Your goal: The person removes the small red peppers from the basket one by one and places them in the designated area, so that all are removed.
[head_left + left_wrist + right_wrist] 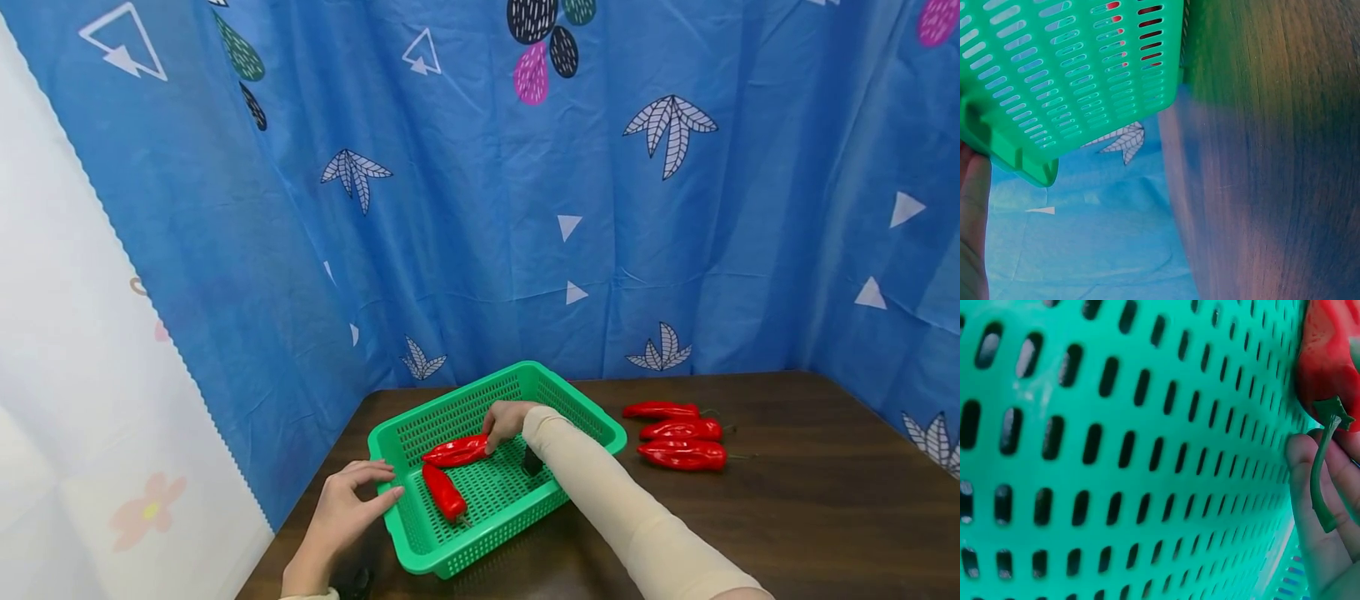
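A green plastic basket with slotted walls sits on the table. Inside it lie two red peppers: one nearer pepper points toward the front wall, while the other pepper lies crosswise behind it. My right hand reaches into the basket and pinches that second pepper at its stem end; its green stem hangs along the fingers in the right wrist view. At the left end of the basket, my left hand holds the rim with fingertips and thumb. Only part of this hand shows in the left wrist view.
On the brown table, right of the basket, lie three more red peppers: a back pepper, a middle pepper and a front pepper. A blue patterned curtain hangs behind, with a white cloth at the left.
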`<state>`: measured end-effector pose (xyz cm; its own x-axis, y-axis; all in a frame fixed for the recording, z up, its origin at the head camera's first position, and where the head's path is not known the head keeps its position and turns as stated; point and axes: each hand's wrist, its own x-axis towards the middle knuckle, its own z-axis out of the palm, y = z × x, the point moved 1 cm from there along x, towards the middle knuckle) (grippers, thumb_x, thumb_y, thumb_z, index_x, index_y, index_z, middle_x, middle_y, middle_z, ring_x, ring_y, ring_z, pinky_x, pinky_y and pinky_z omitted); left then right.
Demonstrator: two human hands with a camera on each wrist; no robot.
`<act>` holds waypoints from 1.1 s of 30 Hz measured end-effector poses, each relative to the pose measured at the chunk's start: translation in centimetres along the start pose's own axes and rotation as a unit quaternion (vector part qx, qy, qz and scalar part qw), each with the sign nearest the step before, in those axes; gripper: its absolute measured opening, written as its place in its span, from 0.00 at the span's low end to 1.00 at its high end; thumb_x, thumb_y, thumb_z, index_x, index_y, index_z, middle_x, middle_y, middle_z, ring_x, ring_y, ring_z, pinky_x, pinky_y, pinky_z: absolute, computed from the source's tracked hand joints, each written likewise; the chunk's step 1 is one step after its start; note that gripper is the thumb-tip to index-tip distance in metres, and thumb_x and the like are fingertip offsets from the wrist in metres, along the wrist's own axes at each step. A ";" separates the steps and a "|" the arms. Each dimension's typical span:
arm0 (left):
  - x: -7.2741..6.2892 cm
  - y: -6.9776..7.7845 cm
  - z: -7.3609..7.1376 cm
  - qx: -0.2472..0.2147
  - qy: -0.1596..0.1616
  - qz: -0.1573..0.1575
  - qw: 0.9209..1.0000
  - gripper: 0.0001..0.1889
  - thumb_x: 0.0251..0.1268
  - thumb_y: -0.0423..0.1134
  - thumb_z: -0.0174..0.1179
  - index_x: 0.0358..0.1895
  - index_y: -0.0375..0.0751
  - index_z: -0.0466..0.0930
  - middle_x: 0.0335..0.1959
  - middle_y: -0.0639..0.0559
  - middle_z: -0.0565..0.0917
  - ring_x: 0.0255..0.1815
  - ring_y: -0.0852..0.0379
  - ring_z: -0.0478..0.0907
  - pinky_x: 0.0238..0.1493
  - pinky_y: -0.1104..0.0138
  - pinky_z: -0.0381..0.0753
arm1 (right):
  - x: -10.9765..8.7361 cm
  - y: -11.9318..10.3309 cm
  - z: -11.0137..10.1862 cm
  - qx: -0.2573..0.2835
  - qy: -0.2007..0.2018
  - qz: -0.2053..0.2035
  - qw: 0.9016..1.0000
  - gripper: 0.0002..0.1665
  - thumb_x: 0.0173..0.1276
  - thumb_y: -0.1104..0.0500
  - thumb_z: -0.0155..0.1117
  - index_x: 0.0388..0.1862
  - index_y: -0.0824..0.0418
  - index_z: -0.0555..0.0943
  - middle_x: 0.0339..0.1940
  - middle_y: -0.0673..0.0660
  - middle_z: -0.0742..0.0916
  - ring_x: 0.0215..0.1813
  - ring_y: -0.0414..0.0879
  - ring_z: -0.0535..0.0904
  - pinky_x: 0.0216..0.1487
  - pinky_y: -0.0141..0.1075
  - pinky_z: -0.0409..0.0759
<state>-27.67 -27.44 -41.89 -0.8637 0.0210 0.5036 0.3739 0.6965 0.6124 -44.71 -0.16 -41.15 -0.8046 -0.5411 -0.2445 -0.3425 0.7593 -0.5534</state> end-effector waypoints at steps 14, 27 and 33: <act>0.1 0.1 0.4 0.000 0.001 0.003 1.000 0.10 0.47 0.37 0.79 0.34 0.51 0.91 0.42 0.53 0.90 0.52 0.55 0.85 0.55 0.61 0.83 | -0.5 0.1 0.2 0.005 0.002 -0.003 1.000 0.23 0.63 0.55 0.75 0.56 0.59 0.84 0.53 0.52 0.86 0.48 0.43 0.83 0.55 0.42 0.83; -0.1 0.6 0.1 0.007 0.008 0.011 1.000 0.09 0.48 0.36 0.78 0.35 0.45 0.91 0.42 0.52 0.90 0.51 0.55 0.85 0.53 0.60 0.84 | -0.9 -0.2 0.0 -0.007 -0.001 -0.028 1.000 0.06 0.65 0.54 0.73 0.38 0.54 0.88 0.31 0.47 0.86 0.35 0.40 0.78 0.51 0.44 0.83; -0.1 0.7 0.0 0.011 0.006 0.005 1.000 0.09 0.48 0.37 0.78 0.35 0.44 0.91 0.42 0.53 0.90 0.51 0.55 0.85 0.54 0.60 0.83 | -0.6 0.3 0.0 0.002 0.000 -0.016 1.000 0.14 0.64 0.54 0.74 0.47 0.55 0.87 0.37 0.47 0.88 0.38 0.39 0.83 0.51 0.39 0.84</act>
<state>-27.34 -26.96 -41.53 -0.8559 0.0184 0.5168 0.3743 0.7115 0.5947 -44.30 0.39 -41.16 -0.7936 -0.5647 -0.2266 -0.3659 0.7404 -0.5638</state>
